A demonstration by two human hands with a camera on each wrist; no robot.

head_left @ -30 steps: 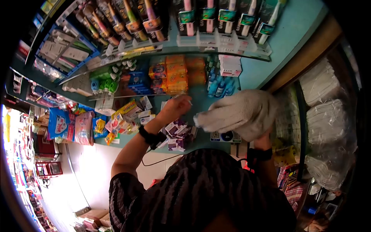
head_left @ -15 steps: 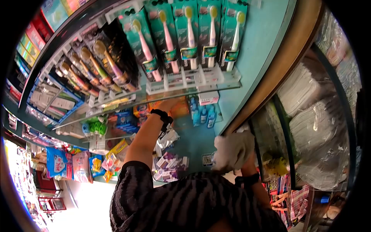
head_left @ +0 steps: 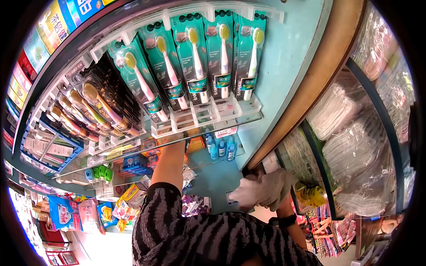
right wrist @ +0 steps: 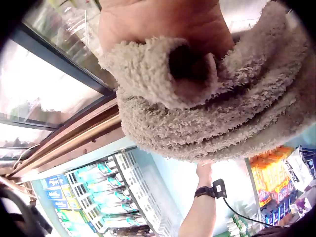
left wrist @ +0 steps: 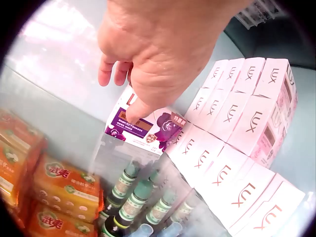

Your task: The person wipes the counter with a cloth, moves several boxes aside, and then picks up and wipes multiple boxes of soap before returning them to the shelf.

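Note:
In the left wrist view my left hand (left wrist: 160, 52) pinches a white-and-purple soap box (left wrist: 136, 127), thumb on its printed face. Stacked pink LUX soap boxes (left wrist: 229, 116) stand right beside that box, and green-capped bottles (left wrist: 133, 197) are just below it. From the head view, the shelf and its toothbrushes hide this hand; only the forearm (head_left: 168, 166) shows. A bunched, fluffy grey towel (right wrist: 197, 123) is gripped by my right hand (right wrist: 163, 22), its fingers mostly buried in the folds. The towel hangs over the counter's right side in the head view.
Packaged toothbrushes (head_left: 193, 62) line a glass shelf (head_left: 206, 133) above the left forearm. Purple-and-white boxes (head_left: 195, 205) lie piled on the counter. Blue bottles (head_left: 222, 150) stand at the back, orange packs (left wrist: 64, 185) to the left. A wooden post (head_left: 306, 88) rises on the right.
My left hand has gone from above the counter forward, in under the toothbrush shelf. The towel in my right hand has come lower and nearer the body. The head view has tilted up.

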